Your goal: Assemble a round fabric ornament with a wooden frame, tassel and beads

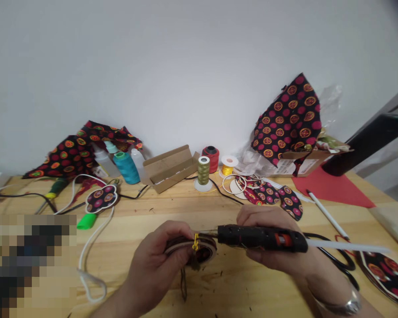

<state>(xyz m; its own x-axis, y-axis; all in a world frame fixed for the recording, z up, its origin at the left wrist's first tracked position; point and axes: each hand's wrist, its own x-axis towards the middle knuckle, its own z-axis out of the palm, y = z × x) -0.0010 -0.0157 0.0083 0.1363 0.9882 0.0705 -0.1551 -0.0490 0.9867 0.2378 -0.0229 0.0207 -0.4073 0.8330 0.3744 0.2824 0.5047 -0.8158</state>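
Observation:
My left hand pinches a small round fabric-covered piece with a pale rim, tilted edge-up above the table. A knotted yellow cord lies over its top edge, and a dark cord loop hangs below. Wrapped in my right hand is a black hot glue gun, a white glue stick jutting from its back end. The gun's metal nozzle reaches the piece's upper edge beside the yellow cord; whether they touch I cannot tell. The trigger side is hidden by my fingers.
Thread spools, green, teal and red, stand at the back near an open cardboard box. Patterned fabric drapes over a carton at right. A white cable loops at left; a white pen lies right.

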